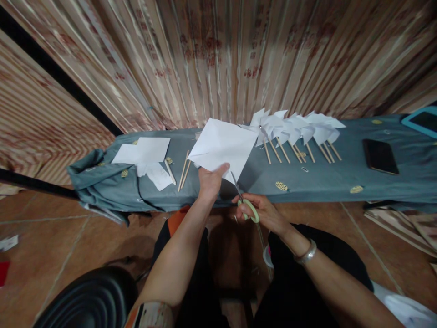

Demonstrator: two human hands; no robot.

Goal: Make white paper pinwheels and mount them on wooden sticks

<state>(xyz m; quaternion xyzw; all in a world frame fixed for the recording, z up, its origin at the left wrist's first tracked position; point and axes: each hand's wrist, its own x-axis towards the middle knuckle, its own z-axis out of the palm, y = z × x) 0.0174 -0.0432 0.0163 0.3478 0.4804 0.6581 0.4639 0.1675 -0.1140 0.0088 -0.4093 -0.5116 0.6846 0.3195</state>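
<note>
My left hand (pixel 212 180) grips a square white sheet of paper (pixel 223 143) by its near edge, thumb on top. The sheet is turned so that one corner points toward me. In my right hand (pixel 261 210) is a pair of scissors (pixel 252 212) with pale green handles. Their blades meet the paper at its near corner, just right of my left thumb. Paper pinwheels (pixel 297 127) on wooden sticks lie in a row to the right of the sheet. Two loose wooden sticks (pixel 184 171) rest on its left.
A long bench (pixel 327 182) under a grey-green cloth runs across. More white paper (pixel 153 149) lies at its left end. On the right are a dark phone (pixel 380 156) and a blue-framed object (pixel 423 120). Behind hangs a striped curtain (pixel 211 59). A black round stool (pixel 92 300) stands lower left.
</note>
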